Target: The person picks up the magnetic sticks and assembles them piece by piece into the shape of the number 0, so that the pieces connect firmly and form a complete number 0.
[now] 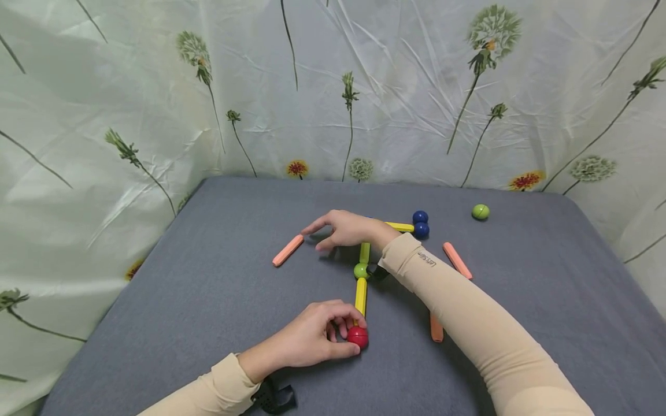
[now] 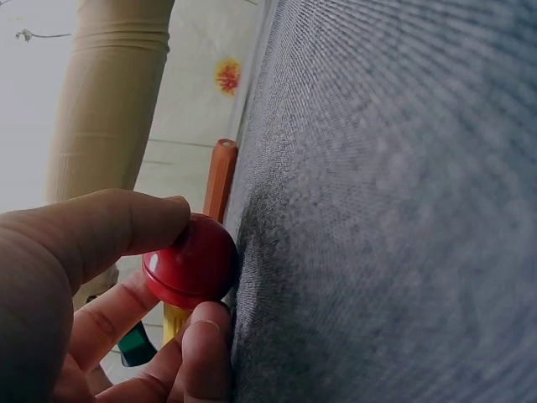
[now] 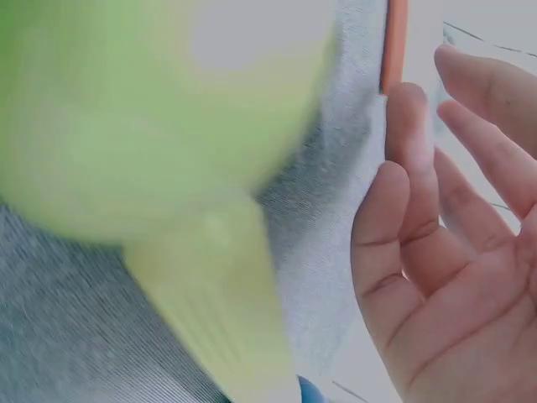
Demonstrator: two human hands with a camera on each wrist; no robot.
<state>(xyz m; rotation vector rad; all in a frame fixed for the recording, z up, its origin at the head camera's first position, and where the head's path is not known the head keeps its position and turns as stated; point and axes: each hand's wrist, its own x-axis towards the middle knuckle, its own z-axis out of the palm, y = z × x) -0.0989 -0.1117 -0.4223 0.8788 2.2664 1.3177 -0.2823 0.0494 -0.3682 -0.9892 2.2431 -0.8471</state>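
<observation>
On the grey table, our right arm passes to the right of the red ball. Our right hand, beyond the red ball, has its fingers parted and holds nothing; 1 fingertip is at the peach rod's far end, and we cannot tell whether it touches. Our left hand, left of the red ball, pinches it between thumb and fingers. The peach rod lies beyond and left of the red ball, well apart; the yellow rod runs straight beyond, its joint hidden by our fingers. We would do best with a light, steady pinch, and with the right thumb set opposite the fingertip on the peach rod's sides, since poking its end could push it away. The green ball, straight beyond the red ball, sits close by our right wrist, so lifting before drawing back should spare it a knock.
</observation>
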